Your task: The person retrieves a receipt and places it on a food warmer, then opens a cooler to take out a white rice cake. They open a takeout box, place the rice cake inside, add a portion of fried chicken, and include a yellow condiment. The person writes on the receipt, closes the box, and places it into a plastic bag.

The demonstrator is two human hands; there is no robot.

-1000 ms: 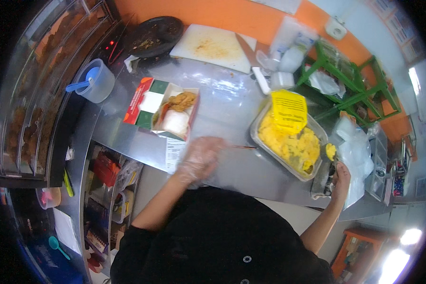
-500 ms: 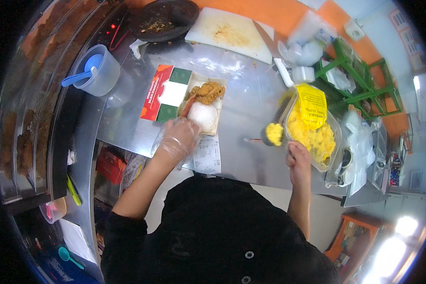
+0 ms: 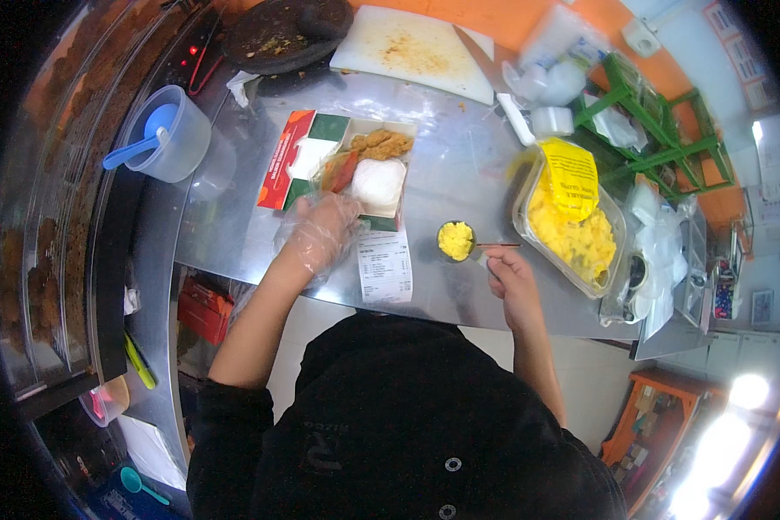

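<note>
My left hand [image 3: 321,230], in a clear plastic glove, grips the near left side of a paper food box [image 3: 392,217]; its fingertips are partly hidden. Inside the box lie a rounded mound of white rice [image 3: 379,184], a piece of fried chicken [image 3: 381,144] and a reddish strip [image 3: 343,172] that I cannot make out. My bare right hand [image 3: 513,282] holds a scoop [image 3: 474,251] by its thin handle, level above the counter. Scrambled egg [image 3: 455,239] fills its bowl. Right of it, a clear plastic tub [image 3: 611,282] holds more egg under a yellow packet [image 3: 570,178].
A printed receipt [image 3: 386,273] lies against the box's near edge. Farther back are a white cutting board [image 3: 373,48] with a knife [image 3: 494,78] and a dark stone mortar [image 3: 277,52]. A plastic pail [image 3: 186,139] stands left; a green rack [image 3: 659,130] stands right.
My right hand has brought the egg-filled scoop left, away from the tub toward the box. My left hand stays at the box.
</note>
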